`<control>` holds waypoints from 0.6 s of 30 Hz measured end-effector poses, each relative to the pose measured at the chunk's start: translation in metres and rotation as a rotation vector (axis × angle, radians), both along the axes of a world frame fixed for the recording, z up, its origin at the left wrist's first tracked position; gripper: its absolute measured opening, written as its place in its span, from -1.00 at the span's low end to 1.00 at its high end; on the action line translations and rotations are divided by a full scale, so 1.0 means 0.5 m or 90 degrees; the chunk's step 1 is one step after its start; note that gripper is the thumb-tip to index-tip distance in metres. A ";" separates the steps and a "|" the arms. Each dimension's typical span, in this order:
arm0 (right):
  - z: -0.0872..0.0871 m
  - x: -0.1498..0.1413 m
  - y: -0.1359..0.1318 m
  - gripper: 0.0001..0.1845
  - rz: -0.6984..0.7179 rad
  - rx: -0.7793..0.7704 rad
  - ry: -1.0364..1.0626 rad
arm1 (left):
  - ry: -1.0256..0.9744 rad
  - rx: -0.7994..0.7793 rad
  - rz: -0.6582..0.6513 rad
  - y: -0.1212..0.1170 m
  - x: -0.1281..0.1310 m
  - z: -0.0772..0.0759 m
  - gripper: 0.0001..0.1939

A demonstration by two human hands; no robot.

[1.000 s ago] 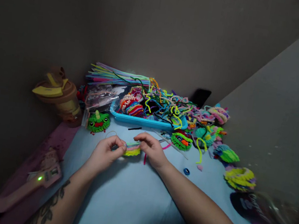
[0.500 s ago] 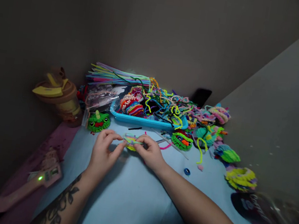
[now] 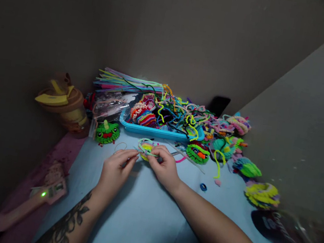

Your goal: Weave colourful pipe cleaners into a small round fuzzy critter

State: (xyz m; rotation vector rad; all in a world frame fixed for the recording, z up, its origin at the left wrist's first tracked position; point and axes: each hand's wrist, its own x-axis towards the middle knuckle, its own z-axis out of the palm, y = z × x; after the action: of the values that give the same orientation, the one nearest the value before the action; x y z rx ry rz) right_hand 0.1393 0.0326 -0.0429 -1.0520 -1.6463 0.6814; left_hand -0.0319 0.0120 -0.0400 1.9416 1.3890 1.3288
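Observation:
Between my hands is a small piece of yellow and mint-green pipe cleaners point(image 3: 146, 148), with a pale loop standing up at its top. My right hand point(image 3: 165, 167) grips its right side, fingers and thumb closed together. At its left edge, the thumb and forefinger of my left hand point(image 3: 117, 167) are pinched together, on what looks like a thin strand end too small to make out. A thin brownish loop point(image 3: 121, 145) shows just above my left knuckles. Fingers hide part of the piece.
A blue tray point(image 3: 160, 132) heaped with pipe cleaners stands behind. A green fuzzy figure point(image 3: 107, 133) sits left, another figure point(image 3: 197, 152) right. A blue ring-shaped item point(image 3: 203, 187) lies right of my hands. Further left are a glue gun point(image 3: 39, 200) with a lit green light and a cup point(image 3: 69, 112).
My left fingers have closed from a spread pinch and sit slightly lower. The mint loop now stands more open and higher above the yellow part. The thin brownish loop has come into view.

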 end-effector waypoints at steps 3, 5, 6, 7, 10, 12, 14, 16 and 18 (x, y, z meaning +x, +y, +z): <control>-0.002 0.000 0.000 -0.92 0.005 0.043 -0.016 | -0.061 -0.052 0.013 0.001 0.003 0.005 -0.84; -0.002 -0.001 -0.001 -0.92 0.006 0.060 -0.024 | -0.153 -0.147 0.035 0.004 0.005 0.010 -0.82; -0.002 -0.002 -0.002 -0.92 0.006 0.066 -0.028 | -0.216 -0.199 0.045 0.006 0.006 0.012 -0.81; -0.002 -0.003 -0.003 -0.91 0.007 0.071 -0.032 | -0.288 -0.249 0.055 0.008 0.006 0.014 -0.79; -0.003 -0.005 -0.006 -0.91 0.014 0.086 -0.049 | -0.488 -0.363 0.063 0.016 0.006 0.018 -0.67; -0.004 -0.007 -0.006 -0.91 0.017 0.092 -0.061 | -0.581 -0.417 0.053 0.020 0.005 0.020 -0.60; -0.005 -0.007 -0.006 -0.91 0.021 0.101 -0.064 | -0.641 -0.465 0.034 0.022 0.004 0.022 -0.55; -0.004 -0.006 -0.006 -0.92 0.043 0.116 -0.059 | -0.674 -0.516 0.007 0.023 0.002 0.024 -0.53; -0.002 -0.004 -0.006 -0.93 0.084 0.137 -0.062 | -0.686 -0.552 -0.022 0.024 0.001 0.025 -0.54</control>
State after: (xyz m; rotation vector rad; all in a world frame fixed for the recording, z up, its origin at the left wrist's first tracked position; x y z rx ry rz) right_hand 0.1372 0.0297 -0.0437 -0.8396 -1.8399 0.5310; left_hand -0.0314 0.0239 -0.0273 0.5047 1.0327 1.1410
